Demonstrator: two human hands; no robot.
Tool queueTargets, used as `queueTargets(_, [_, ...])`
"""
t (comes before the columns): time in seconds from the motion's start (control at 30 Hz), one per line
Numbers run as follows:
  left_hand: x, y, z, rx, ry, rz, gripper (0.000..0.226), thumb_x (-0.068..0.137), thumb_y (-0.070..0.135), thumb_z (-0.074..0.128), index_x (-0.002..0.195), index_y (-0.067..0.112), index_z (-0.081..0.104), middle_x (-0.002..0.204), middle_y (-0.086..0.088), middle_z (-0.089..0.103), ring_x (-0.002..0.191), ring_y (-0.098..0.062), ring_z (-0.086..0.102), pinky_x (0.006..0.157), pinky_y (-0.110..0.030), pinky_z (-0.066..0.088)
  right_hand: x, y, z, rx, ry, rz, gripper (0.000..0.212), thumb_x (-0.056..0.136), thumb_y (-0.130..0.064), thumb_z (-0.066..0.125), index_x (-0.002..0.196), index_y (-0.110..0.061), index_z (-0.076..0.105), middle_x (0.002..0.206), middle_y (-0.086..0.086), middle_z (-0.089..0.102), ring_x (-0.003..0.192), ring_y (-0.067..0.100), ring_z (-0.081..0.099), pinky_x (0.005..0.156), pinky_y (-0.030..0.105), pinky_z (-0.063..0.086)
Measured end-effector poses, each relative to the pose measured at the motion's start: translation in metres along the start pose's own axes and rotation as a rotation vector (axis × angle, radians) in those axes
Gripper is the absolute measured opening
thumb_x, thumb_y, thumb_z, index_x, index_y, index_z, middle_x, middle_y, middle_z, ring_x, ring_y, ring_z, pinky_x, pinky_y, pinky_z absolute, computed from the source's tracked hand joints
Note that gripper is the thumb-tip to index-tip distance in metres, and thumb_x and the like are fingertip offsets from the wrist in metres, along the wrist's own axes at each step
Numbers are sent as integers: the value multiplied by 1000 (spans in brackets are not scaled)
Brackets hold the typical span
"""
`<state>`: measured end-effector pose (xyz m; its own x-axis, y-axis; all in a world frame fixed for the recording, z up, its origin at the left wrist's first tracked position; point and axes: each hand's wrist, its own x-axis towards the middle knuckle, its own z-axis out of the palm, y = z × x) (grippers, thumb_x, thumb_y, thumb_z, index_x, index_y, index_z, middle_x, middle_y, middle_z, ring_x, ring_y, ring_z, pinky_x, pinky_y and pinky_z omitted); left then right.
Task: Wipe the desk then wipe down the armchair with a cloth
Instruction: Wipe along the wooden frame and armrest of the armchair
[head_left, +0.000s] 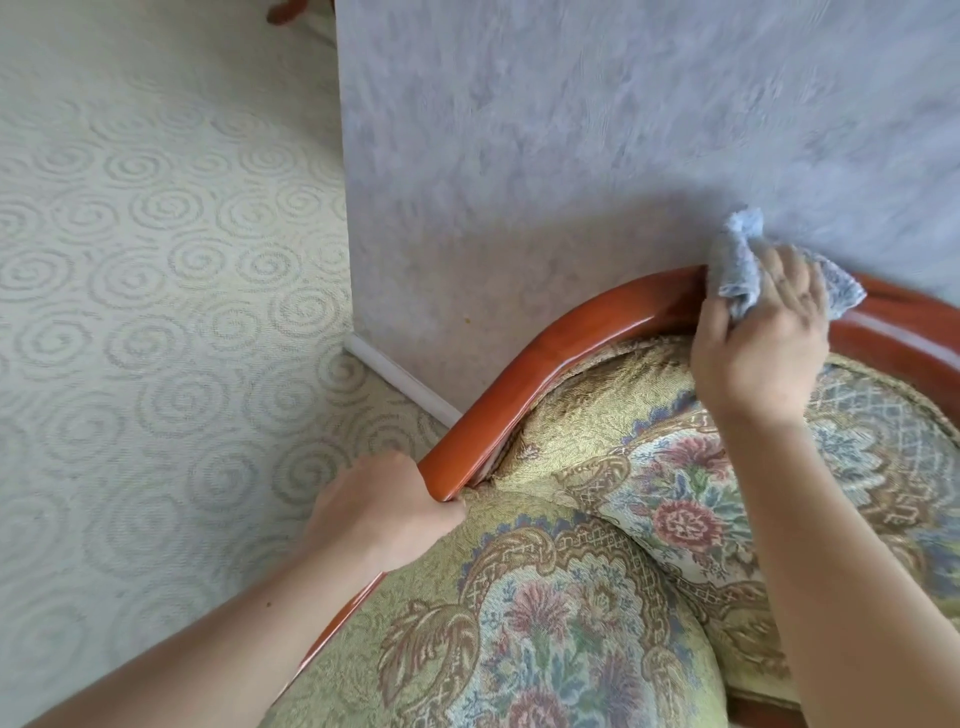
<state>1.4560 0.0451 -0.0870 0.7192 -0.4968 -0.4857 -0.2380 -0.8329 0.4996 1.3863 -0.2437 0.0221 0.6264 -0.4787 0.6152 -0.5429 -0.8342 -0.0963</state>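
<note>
The armchair fills the lower right: a curved, glossy red-brown wooden back rail (550, 358) and floral tapestry upholstery (597, 597) on back and seat. My right hand (763, 343) grips a crumpled blue-grey cloth (737, 260) and presses it on the top of the rail, close to the wall. My left hand (384, 509) is curled round the lower left end of the rail, where the wood meets the seat fabric. Its fingers are hidden behind the wood.
A grey-blue textured wall (597, 145) stands directly behind the chair, with a white skirting board (405, 379) at its foot. Pale carpet with a spiral pattern (156, 312) covers the floor to the left. A red-brown furniture leg (283, 11) shows at the top edge.
</note>
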Motion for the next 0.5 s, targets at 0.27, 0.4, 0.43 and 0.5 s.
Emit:
queueTargets(0.27, [-8, 6, -5, 14, 8, -1, 40, 77, 53, 70, 66, 18, 54, 46, 7, 49, 33, -9, 48, 38, -21, 37, -39, -52, 29, 211, -139, -248, 53, 91, -24, 38, 134, 1, 57, 140, 16, 57, 140, 34, 42, 119, 53, 25])
queueTargets(0.4, [-9, 7, -11, 2, 15, 8, 38, 72, 55, 69, 68, 19, 56, 50, 5, 57, 41, -13, 59, 41, -21, 37, -94, -89, 40, 343, -286, -379, 54, 89, -26, 43, 134, -1, 58, 143, 13, 55, 143, 29, 38, 119, 52, 26])
queueTargets(0.43, [-8, 6, -12, -21, 9, 6, 41, 69, 56, 68, 66, 17, 56, 48, 5, 57, 42, -14, 60, 42, -22, 39, -102, -96, 39, 391, -317, -394, 54, 86, -25, 45, 132, -1, 60, 142, 13, 56, 143, 28, 39, 119, 52, 26])
queueTargets(0.5, [-4, 4, -12, -39, -16, -1, 42, 68, 57, 66, 62, 17, 55, 43, 6, 54, 39, -15, 58, 42, -23, 40, -103, -104, 36, 463, -340, -393, 51, 83, -22, 48, 126, -1, 64, 137, 11, 61, 140, 27, 43, 119, 48, 27])
